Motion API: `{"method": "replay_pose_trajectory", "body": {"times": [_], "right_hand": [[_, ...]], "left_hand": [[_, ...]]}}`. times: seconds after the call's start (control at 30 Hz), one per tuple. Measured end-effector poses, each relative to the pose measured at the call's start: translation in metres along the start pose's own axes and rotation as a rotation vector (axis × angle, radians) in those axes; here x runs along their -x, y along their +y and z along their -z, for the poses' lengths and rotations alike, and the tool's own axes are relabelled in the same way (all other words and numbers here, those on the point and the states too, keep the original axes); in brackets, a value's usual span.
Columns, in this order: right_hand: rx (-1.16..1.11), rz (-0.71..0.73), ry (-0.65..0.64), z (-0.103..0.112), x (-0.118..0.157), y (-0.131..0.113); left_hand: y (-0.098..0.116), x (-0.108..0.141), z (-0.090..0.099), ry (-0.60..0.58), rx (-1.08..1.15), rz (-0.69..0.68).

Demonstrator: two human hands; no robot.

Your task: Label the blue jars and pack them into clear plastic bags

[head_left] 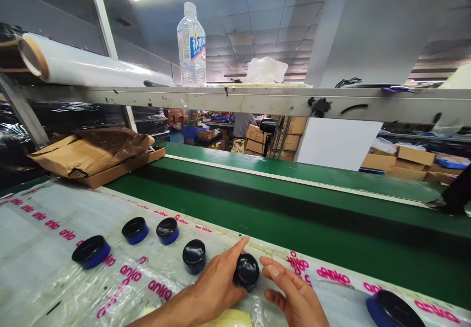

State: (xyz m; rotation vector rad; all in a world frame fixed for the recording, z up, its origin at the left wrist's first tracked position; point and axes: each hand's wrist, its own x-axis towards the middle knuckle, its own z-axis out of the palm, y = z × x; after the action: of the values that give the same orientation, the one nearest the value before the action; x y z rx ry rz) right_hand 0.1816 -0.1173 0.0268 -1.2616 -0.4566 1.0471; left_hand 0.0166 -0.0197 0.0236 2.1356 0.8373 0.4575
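Note:
My left hand (220,279) is closed around the side of a small round container with a glossy black top (248,269). Just to its right, my right hand (294,290) holds nothing; its fingers are apart and half curled towards the container. Beside my left hand stands another black-topped container (194,255). Farther left are more of the same kind with blue sides: one container (167,230), a second container (135,230) and a third container (91,251). One more container (394,310) lies at the lower right, cut by the frame edge. A yellow sheet (231,318) shows under my hands.
Plastic film with pink "anko" print (130,273) covers the work surface. Behind it runs a green conveyor belt (221,194). A cardboard tray (123,168) with brown paper stands at the left. A metal shelf beam (235,100) crosses above, carrying a bottle (192,47) and a film roll (91,64).

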Motion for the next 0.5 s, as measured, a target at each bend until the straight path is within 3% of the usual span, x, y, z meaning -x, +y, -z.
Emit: {"method": "replay_pose_trajectory", "body": {"times": [0.2, 0.33, 0.5], "right_hand": [[-0.065, -0.031, -0.005, -0.003, 0.001, -0.003], [-0.037, -0.025, -0.021, -0.001, 0.000, -0.002], [0.042, -0.026, 0.002, 0.002, -0.002, 0.003]], "left_hand": [[0.000, -0.007, -0.012, 0.152, 0.082, 0.014], [0.005, -0.007, -0.014, 0.237, 0.120, -0.068], [0.006, -0.005, -0.016, 0.307, 0.156, -0.059]]}}
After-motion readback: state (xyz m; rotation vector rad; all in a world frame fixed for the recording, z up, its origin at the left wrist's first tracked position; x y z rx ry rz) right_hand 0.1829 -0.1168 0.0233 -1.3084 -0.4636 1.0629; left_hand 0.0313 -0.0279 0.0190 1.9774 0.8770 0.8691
